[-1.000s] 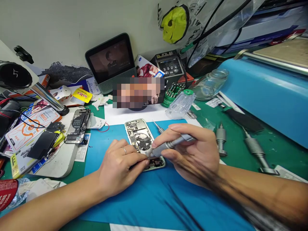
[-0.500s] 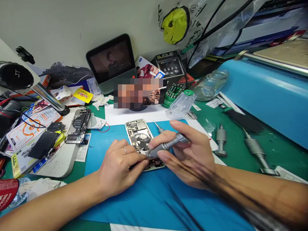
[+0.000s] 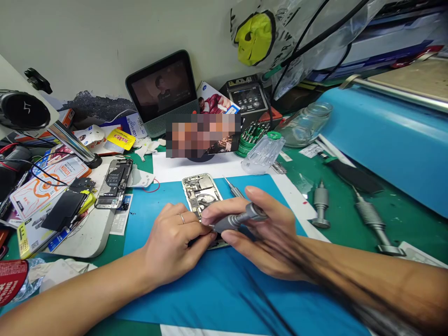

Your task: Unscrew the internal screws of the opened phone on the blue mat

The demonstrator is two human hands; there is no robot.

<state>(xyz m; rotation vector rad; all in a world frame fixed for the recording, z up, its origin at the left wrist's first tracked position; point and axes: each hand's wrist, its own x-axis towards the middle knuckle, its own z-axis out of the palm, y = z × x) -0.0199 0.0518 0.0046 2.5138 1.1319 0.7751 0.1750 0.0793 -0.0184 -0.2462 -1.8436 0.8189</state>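
An opened smartphone (image 3: 203,187) with bare inner parts lies on the blue mat (image 3: 154,196); my hands cover its lower half. My right hand (image 3: 269,233) is closed around a grey metal screwdriver (image 3: 229,223), tilted with its tip down over the phone. Thumb and index finger of my left hand (image 3: 173,245), which wears a ring, pinch together beside that tip at the phone's lower left. Whatever lies between them is hidden. Behind my right hand, a second screwdriver (image 3: 234,187) rests on the mat.
Two grey screwdrivers (image 3: 321,204) (image 3: 373,221) stand or lie at the right. Behind are a clear plastic cup (image 3: 263,156), a green bit holder (image 3: 247,148) and a glass jar (image 3: 308,123). Another opened phone (image 3: 114,184) lies left on a white stand base (image 3: 94,242). Dark blurred strands cross the lower right.
My right hand and the screwdriver have shifted slightly left and the fingers have turned around the handle. My left hand and the phone have stayed in place.
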